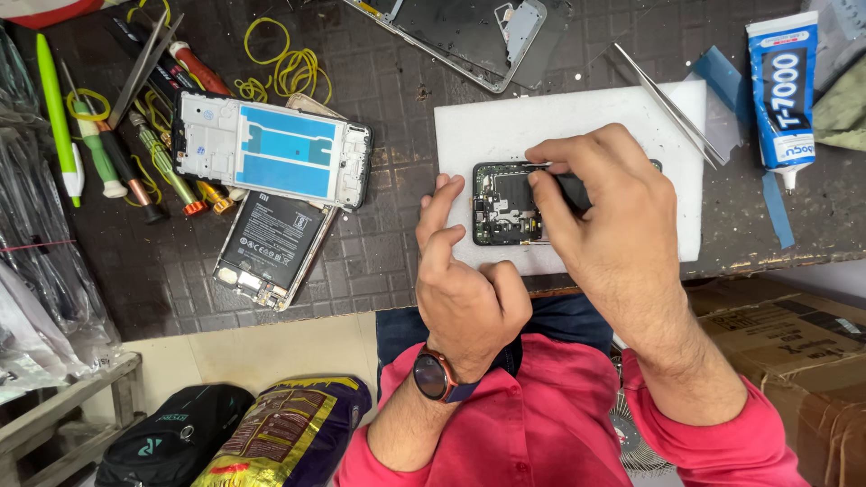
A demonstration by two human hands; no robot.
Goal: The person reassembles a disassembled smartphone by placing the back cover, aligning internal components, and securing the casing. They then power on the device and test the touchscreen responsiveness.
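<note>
An opened phone (503,204) with bare circuit boards lies on a white foam pad (505,126). My right hand (604,216) rests over its right half, fingers pinched on a dark part or tool at the phone's middle; what exactly it grips is hidden. My left hand (465,280), with a watch on the wrist, has its fingertips against the phone's left edge and the pad.
On the dark mat (379,261) to the left lie a white phone frame (271,149), a phone with its battery showing (271,248), several screwdrivers (135,162) and yellow rubber bands (289,68). Tweezers (667,108), a glue tube (783,95), another phone frame (469,36), a cardboard box (794,352).
</note>
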